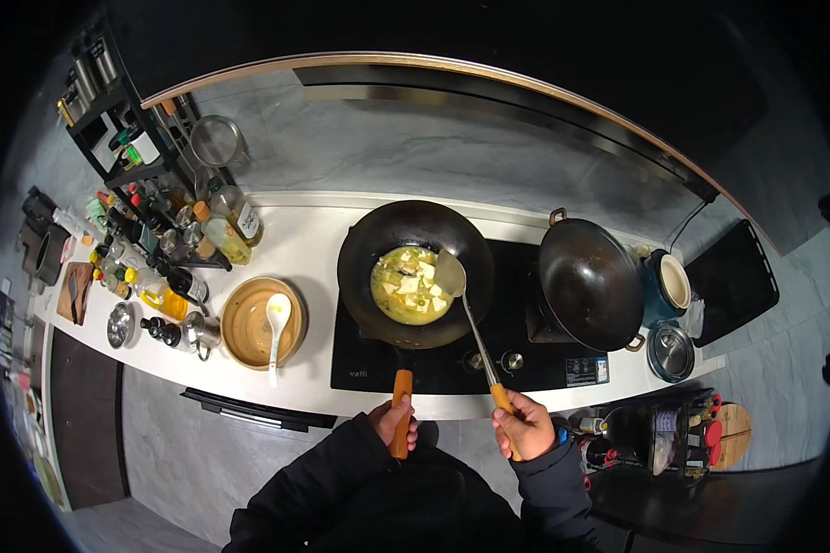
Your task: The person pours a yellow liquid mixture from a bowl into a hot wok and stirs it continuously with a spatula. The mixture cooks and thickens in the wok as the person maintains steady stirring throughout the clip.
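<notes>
A dark wok sits on the left side of the black cooktop. Inside it is a yellowish broth with white tofu cubes and small green bits. My left hand is wrapped around the wok's wooden handle. In my right hand is the wooden grip of a metal wok spatula. Its rounded blade lies over the right inner wall of the wok, beside the broth; whether it touches the wall I cannot tell.
A second dark wok with two small loop handles leans tilted on the cooktop's right side. Left of the stove stands a wooden bowl with a white spoon across it. Several bottles crowd farther left. A glass lid lies at right.
</notes>
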The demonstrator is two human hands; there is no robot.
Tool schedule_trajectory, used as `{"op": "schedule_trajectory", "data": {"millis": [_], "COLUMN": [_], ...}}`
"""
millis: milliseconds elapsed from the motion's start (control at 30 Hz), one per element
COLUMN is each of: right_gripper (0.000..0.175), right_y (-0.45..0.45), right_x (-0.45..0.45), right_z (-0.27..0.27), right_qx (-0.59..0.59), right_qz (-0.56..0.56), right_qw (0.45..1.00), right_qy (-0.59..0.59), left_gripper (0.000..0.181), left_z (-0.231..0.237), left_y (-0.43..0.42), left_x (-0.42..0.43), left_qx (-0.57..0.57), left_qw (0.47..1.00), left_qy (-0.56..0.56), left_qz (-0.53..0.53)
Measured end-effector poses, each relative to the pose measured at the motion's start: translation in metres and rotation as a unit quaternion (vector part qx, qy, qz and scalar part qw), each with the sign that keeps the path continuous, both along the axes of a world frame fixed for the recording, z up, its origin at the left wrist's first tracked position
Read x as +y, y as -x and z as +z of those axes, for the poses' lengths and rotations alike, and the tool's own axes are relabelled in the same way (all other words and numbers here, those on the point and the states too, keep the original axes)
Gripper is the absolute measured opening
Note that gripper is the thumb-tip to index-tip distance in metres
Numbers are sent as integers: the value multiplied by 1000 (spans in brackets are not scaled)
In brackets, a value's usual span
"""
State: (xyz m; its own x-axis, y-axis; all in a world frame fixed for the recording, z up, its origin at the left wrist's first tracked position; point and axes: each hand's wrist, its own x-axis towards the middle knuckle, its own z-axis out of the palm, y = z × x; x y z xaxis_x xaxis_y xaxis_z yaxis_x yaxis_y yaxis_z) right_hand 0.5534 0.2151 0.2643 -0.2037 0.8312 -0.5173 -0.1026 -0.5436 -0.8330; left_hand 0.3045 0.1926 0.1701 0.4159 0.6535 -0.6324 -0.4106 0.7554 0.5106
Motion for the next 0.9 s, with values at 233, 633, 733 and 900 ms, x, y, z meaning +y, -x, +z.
{"op": "schedule_trajectory", "data": {"millis": [233, 633, 733, 900], "right_gripper": [34, 35, 35, 35], "right_y": [4, 1, 0, -1], "right_x": [-7, -13, -14, -14], "right_z": [3, 5, 5, -2], "right_qx": [6, -9, -9, -1], "right_qz": [-4, -12, -13, -18], "right_qw": [1000, 1000, 1000, 1000], "right_qy": [-4, -8, -8, -13], "left_gripper": [50, 40, 38, 33], "left_z": [-28, -5, -5, -15], "left_y": [2, -2, -1, -3], "left_x": [-7, -3, -3, -2], "left_qx": [10, -28, -35, -30], "left_qw": [1000, 999, 998, 997], "left_qy": [-21, 15, 12, -14], "left_qz": [-1, 45, 42, 66]}}
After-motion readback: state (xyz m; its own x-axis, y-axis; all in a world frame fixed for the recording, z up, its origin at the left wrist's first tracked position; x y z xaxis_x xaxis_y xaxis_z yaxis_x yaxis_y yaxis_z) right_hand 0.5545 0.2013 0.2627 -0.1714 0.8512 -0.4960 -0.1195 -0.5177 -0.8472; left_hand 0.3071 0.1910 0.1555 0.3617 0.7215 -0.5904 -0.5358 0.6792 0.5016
